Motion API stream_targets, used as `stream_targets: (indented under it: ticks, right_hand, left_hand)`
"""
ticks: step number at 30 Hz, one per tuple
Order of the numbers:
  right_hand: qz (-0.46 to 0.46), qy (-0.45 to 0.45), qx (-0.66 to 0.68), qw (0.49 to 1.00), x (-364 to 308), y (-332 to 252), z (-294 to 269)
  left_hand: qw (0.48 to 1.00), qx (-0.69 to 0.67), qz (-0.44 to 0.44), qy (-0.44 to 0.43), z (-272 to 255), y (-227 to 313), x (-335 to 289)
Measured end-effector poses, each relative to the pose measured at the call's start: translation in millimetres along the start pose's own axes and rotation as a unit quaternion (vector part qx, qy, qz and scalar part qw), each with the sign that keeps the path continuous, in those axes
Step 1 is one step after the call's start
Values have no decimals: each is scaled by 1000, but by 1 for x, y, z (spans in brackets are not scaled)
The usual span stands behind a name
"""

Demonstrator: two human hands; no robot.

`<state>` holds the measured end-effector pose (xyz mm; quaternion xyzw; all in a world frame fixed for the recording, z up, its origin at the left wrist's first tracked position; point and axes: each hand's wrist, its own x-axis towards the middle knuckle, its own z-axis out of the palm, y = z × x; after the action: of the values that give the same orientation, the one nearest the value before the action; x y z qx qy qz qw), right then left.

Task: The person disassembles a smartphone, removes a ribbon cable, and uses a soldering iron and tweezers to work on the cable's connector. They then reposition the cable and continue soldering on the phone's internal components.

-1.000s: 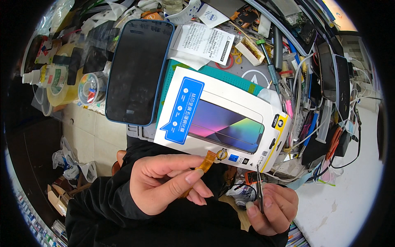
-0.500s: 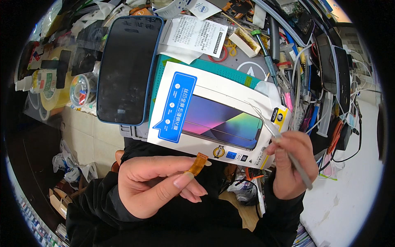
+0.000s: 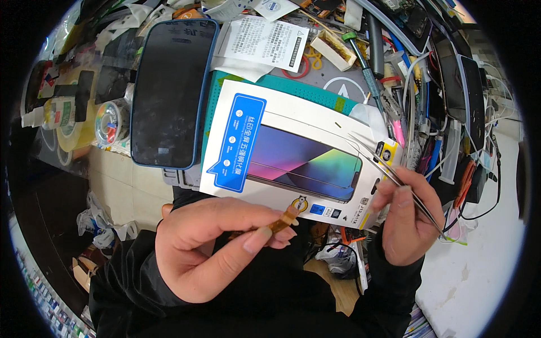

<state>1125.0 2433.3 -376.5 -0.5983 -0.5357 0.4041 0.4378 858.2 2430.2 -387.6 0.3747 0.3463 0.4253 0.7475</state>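
Note:
Between the thumb and forefinger of my left hand (image 3: 205, 250) is a small amber flex cable (image 3: 281, 222), its end sticking out past the fingertips. My right hand (image 3: 410, 217) is closed around a pair of metal tweezers (image 3: 391, 173). Their thin tips stand apart with nothing between them, over a white box (image 3: 301, 119) that bears a phone picture and a blue label. A tiny dark sliver (image 3: 338, 124) shows on the box, left of the tips.
Left of the box lies a large dark phone (image 3: 172, 96) in a blue frame. Behind are a green mat (image 3: 282, 87), a printed paper slip (image 3: 262, 42) and a small open box (image 3: 333, 53). A green-capped screwdriver (image 3: 365, 70), pens and cables crowd the right.
The tweezers' tips have spread and moved slightly right with my right hand. A dark sliver now shows on the box. My left hand has tilted the flex cable flatter.

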Motion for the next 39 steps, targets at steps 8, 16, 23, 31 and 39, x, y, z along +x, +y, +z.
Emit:
stream_targets:
  ticks: [8, 16, 23, 31, 39]
  right_hand:
    - [-6, -21, 190, 982, -14, -23, 14]
    - [81, -168, 35, 982, -19, -55, 34]
    - [59, -175, 25, 983, -21, -64, 46]
    - [41, -159, 21, 986, -24, -66, 48]
    - [26, -159, -7, 987, -24, -58, 31]
  left_hand:
    - [991, -117, -57, 3, 10, 0, -5]
    - [985, -159, -62, -29, 18, 0, -16]
    - [984, -162, -65, -23, 17, 0, -24]
    - [986, -157, -49, -29, 16, -1, -25]
    - [999, -25, -25, -9, 20, 6, -15]
